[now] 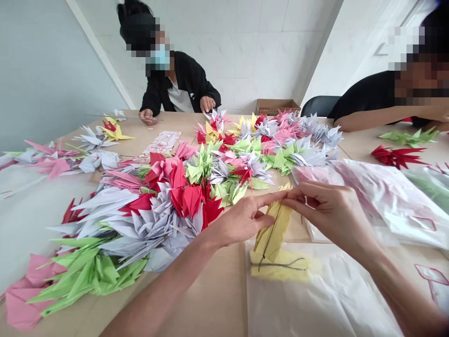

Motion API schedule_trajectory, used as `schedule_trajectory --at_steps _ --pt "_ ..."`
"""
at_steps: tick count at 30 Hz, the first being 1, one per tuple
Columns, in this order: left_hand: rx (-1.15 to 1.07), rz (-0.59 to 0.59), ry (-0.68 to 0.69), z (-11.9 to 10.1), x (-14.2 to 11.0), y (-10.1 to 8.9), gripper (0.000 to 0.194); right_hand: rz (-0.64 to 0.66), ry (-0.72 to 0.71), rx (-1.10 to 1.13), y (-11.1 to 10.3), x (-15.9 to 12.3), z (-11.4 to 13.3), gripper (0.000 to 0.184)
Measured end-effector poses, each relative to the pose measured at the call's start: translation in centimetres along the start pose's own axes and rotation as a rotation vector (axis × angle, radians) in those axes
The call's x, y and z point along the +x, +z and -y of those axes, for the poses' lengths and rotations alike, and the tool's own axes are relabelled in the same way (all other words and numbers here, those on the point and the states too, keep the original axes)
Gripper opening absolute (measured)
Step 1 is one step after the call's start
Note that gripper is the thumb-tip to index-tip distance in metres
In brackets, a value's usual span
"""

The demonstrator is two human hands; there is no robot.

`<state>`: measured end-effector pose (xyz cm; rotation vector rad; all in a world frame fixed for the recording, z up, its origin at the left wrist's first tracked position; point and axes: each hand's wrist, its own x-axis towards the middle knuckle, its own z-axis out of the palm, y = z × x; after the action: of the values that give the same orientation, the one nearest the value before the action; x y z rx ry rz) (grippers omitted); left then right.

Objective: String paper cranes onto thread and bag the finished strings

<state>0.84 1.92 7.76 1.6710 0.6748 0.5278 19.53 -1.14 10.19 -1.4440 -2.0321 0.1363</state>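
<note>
A folded yellow paper piece (274,230) stands upright just above the table, pinched between both my hands. My left hand (242,220) grips its left side with thumb and forefinger. My right hand (328,210) pinches its top right edge, fingers closed. Below it lies a yellow paper sheet (280,267) under a clear plastic bag (315,299). A big heap of folded paper cranes (182,196) in red, pink, green, white and yellow spreads to the left and behind.
A person in a black jacket (182,79) sits at the far side, hands on the table. Another person's arm (382,117) rests at the right. Plastic bags (379,196) of paper lie on the right. A cardboard box (275,106) sits behind.
</note>
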Motion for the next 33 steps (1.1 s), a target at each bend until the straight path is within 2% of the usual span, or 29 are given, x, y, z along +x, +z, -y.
schedule_trajectory --at_steps 3,7,10,16,25,28,33 --pt "-0.001 0.014 -0.03 -0.1 -0.2 0.1 0.065 -0.047 0.025 -0.013 0.0 0.1 -0.4 0.014" --pt "0.046 0.034 -0.061 -0.2 -0.2 0.1 0.071 -0.052 0.019 -0.006 -0.1 0.2 -0.9 0.011" --pt "0.0 0.052 -0.065 -0.1 -0.2 0.1 0.075 -0.059 0.016 0.004 -0.2 0.3 -0.9 0.011" --pt "-0.094 0.078 -0.112 0.0 -0.1 0.2 0.078 -0.009 -0.021 -0.006 0.1 0.3 -1.0 0.012" --pt "-0.221 0.041 -0.135 -0.3 0.0 0.4 0.077 0.01 -0.06 -0.11 0.3 0.0 -1.0 0.016" --pt "-0.343 0.024 -0.164 -0.6 0.1 0.5 0.068 0.013 -0.082 -0.134 0.6 -0.2 -1.1 0.015" --pt "-0.477 -0.103 -0.208 -0.5 0.4 1.1 0.062 0.026 -0.081 -0.159 1.1 -0.2 -1.1 0.013"
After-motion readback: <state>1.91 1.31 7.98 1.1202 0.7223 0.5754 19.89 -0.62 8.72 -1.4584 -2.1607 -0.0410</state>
